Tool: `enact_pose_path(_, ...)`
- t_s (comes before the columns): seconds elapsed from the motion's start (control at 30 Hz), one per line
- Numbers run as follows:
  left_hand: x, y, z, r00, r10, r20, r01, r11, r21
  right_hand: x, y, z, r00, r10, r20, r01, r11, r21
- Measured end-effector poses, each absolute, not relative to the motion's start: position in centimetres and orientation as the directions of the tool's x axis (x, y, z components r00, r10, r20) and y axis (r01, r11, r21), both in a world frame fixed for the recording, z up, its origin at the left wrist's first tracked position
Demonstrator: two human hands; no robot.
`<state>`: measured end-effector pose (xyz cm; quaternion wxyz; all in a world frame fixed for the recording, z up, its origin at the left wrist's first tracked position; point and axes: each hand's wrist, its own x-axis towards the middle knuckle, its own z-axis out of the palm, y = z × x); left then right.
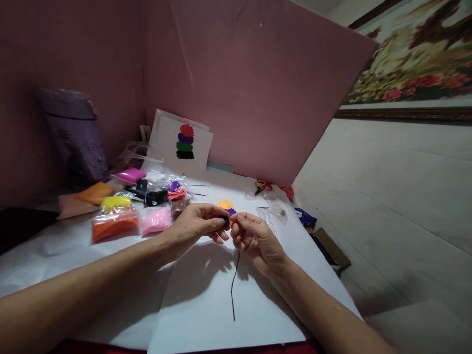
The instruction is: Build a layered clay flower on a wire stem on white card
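Note:
A small lump of black clay [223, 221] is pinched between the thumb and fingers of my left hand [201, 222], above the white paper. My right hand [256, 237] has its thumb and forefinger pressed together at the lump's right edge; whatever is between those fingertips is too small to make out. Below the hands, a thin black line [232, 290] runs down the sheet of paper [199, 305]. Just beyond my fingers lie a yellow-orange clay patch [225, 203] and a purple one [231, 212], with a bit of red partly hidden by my hands.
Bags of coloured clay, including orange [115, 225], pink [157, 221] and black [155, 197], crowd the left. A card with stacked colour patches [185, 142] leans on the pink wall. Scissors [260, 186] lie at the back right. A purple bag [75, 132] stands far left.

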<state>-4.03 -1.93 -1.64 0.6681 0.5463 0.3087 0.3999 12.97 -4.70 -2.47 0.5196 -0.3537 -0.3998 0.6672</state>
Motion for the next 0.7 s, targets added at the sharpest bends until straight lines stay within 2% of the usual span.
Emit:
enact_pose_path(0.43, -3.73, -2.71, -1.07, 0.485, 0.874, 0.033, -0.029, -0.021, 0.999, 12.91, -4.57, -2.88, -0.222, 0.974, -0.038, -0.383, -0.123, -0.916)
enact_pose_path(0.7, -3.72, -2.68, -0.99, 0.480, 0.877, 0.037, -0.030, -0.025, 0.999, 12.77, -4.71, -2.78, -0.208, 0.978, -0.030, -0.345, -0.102, -0.933)
